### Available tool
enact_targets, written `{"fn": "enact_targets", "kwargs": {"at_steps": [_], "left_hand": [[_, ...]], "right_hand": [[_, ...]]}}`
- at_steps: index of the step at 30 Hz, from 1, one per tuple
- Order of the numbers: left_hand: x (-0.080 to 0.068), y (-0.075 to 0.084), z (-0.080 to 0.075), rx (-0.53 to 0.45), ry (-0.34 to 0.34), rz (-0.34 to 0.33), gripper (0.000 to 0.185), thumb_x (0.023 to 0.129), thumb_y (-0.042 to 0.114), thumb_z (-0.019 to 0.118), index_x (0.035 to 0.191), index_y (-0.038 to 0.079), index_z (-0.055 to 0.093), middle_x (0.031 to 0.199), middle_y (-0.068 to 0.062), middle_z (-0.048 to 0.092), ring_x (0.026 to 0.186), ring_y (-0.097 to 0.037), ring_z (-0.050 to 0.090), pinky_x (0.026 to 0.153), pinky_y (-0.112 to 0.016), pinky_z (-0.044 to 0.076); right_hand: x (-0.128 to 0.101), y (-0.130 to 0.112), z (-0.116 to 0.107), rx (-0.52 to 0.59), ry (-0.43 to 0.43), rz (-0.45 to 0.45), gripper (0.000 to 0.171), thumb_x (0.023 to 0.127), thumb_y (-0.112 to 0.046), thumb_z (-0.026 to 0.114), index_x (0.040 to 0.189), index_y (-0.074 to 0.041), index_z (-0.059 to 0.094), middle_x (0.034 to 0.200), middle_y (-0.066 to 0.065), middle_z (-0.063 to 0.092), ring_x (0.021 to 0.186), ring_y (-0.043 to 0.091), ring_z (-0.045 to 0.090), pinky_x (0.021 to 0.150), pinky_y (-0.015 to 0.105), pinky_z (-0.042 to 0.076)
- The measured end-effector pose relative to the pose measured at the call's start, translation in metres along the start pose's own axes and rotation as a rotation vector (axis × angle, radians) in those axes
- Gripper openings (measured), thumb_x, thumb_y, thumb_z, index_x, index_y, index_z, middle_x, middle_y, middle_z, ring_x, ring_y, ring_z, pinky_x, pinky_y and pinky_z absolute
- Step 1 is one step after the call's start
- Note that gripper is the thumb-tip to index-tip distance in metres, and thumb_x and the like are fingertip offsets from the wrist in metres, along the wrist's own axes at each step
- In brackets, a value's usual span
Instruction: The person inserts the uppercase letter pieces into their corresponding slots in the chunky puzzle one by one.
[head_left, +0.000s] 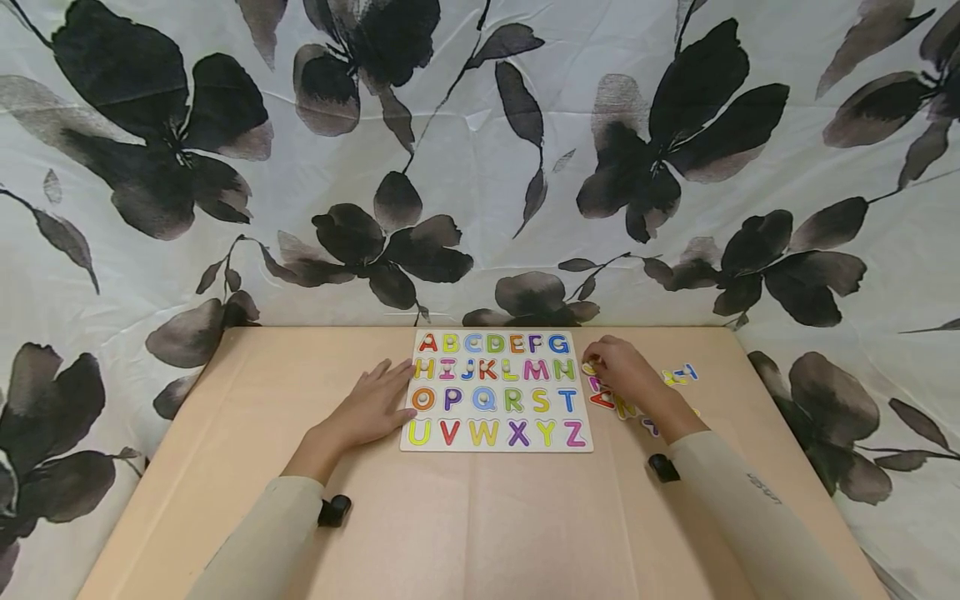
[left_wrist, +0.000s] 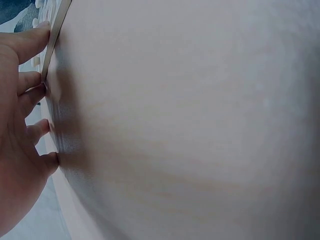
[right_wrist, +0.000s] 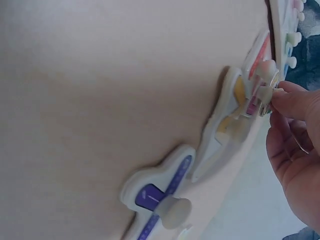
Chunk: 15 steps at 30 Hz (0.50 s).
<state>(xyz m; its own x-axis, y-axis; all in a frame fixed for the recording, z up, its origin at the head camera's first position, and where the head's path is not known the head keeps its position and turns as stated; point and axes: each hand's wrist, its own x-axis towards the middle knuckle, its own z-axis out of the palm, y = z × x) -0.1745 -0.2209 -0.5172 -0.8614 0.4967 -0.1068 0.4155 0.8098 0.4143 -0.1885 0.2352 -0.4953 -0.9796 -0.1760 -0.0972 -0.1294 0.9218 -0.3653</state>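
A white alphabet puzzle board (head_left: 492, 452) with rows of colourful letters from A to Z lies flat on the table. My left hand (head_left: 377, 398) rests at its left edge, fingers spread, the thumb on the border; the left wrist view shows the fingertips (left_wrist: 44, 31) along the board's side. Just right of the board, my right hand (head_left: 619, 364) pinches a knobbed letter piece, mostly hidden by the fingers. Beneath and beside that hand lie loose letter pieces, including a red one (head_left: 602, 400) and a yellow one (right_wrist: 223, 107). Nearer the right wrist camera is a purple piece (right_wrist: 150, 197) with a white knob.
More loose letters, a yellow piece (head_left: 673, 377) and a blue piece (head_left: 691, 372), lie beyond the right wrist. The tan table (head_left: 480, 525) ends at a white cloth (head_left: 480, 150) with dark flowers behind it. White knobs (right_wrist: 292, 62) stand up from the board.
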Motion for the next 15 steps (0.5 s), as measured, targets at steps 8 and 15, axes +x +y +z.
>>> {"fn": "enact_targets", "kwargs": {"at_steps": [8, 15], "left_hand": [[0.0, 0.001, -0.001, -0.002, 0.002, -0.005, 0.08, 0.096, 0.038, 0.068, 0.161, 0.007, 0.035, 0.169, -0.011, 0.032, 0.157, -0.046, 0.019, 0.123, -0.071, 0.016], [-0.001, 0.001, -0.001, 0.007, 0.005, 0.003, 0.08, 0.096, 0.038, 0.069, 0.161, 0.007, 0.035, 0.169, -0.011, 0.032, 0.157, -0.047, 0.019, 0.123, -0.072, 0.016]], "right_hand": [[-0.009, -0.008, -0.01, 0.036, 0.034, -0.014, 0.014, 0.098, -0.01, 0.07, 0.112, -0.008, 0.073, 0.107, 0.009, 0.065, 0.095, 0.025, 0.062, 0.089, 0.041, 0.061], [-0.018, -0.016, -0.012, 0.08, 0.033, -0.029, 0.012, 0.095, -0.01, 0.074, 0.107, -0.008, 0.073, 0.099, 0.007, 0.065, 0.089, 0.021, 0.062, 0.08, 0.035, 0.061]]}}
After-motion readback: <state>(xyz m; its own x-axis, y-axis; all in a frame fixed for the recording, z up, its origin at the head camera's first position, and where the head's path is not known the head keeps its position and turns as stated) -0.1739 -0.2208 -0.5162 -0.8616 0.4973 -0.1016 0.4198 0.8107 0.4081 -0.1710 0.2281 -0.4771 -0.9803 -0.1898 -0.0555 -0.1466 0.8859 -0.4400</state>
